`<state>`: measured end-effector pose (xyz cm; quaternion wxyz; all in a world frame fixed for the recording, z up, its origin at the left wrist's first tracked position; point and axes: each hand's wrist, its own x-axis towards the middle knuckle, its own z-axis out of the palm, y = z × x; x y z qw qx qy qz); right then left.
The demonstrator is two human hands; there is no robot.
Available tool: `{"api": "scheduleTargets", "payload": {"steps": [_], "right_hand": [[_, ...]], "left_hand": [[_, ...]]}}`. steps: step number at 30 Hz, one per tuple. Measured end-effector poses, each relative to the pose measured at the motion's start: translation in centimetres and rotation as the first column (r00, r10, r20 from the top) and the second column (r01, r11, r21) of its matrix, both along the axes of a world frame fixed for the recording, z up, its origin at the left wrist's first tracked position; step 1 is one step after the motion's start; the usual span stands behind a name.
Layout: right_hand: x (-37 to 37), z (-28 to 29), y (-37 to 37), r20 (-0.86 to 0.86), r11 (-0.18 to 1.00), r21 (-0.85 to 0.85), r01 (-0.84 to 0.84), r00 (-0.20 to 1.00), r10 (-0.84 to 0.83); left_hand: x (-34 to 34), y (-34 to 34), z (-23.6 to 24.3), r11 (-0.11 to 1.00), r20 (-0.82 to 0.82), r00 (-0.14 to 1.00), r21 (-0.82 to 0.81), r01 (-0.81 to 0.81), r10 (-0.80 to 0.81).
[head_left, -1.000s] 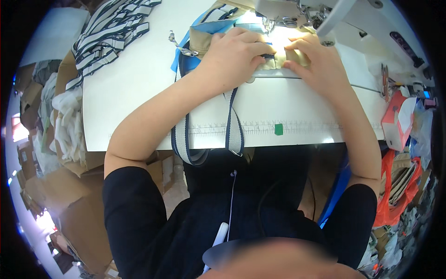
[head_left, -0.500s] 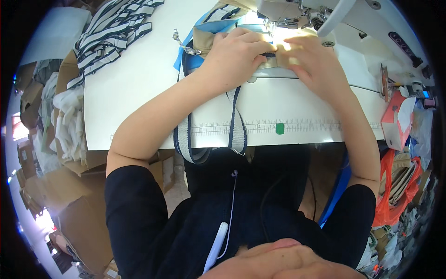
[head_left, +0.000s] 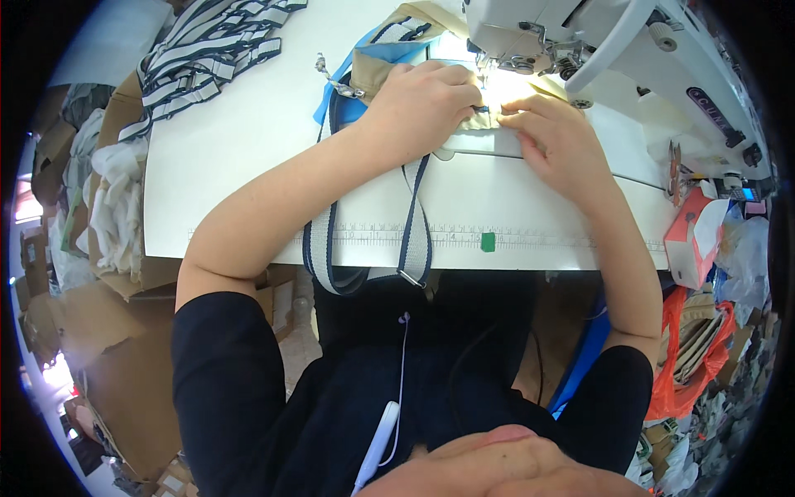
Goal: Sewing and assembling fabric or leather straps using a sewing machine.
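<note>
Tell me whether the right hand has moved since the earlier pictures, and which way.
Yes: judged against the green patch on the table, the right hand has shifted slightly toward the table's near edge, closer to that patch.

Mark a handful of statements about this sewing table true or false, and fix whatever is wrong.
1. The left hand and right hand are at the tan fabric by the sewing machine. True.
2. The sewing machine is mainly black. False: it is mainly white.
3. A grey strap with navy edges hangs past the near edge of the table. True.
4. The green patch is left of the grey strap. False: it is to its right.
5. Striped straps lie piled at the table's far left. True.
</note>
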<state>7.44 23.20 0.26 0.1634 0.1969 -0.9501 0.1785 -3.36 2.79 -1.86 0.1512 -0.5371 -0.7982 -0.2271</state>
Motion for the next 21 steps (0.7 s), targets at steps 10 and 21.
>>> {"api": "scheduleTargets", "payload": {"steps": [10,21], "right_hand": [[0.0,-0.2,-0.1,-0.024,1.000,-0.003,0.006,1.000,-0.006],[-0.5,-0.8,0.0,-0.074,1.000,-0.009,0.028,0.997,-0.028]], "left_hand": [[-0.1,0.0,0.1,1.000,0.021,0.999,-0.004,0.024,-0.024],[-1.7,0.6,-0.5,0.998,-0.070,0.997,0.044,0.037,-0.034]]}}
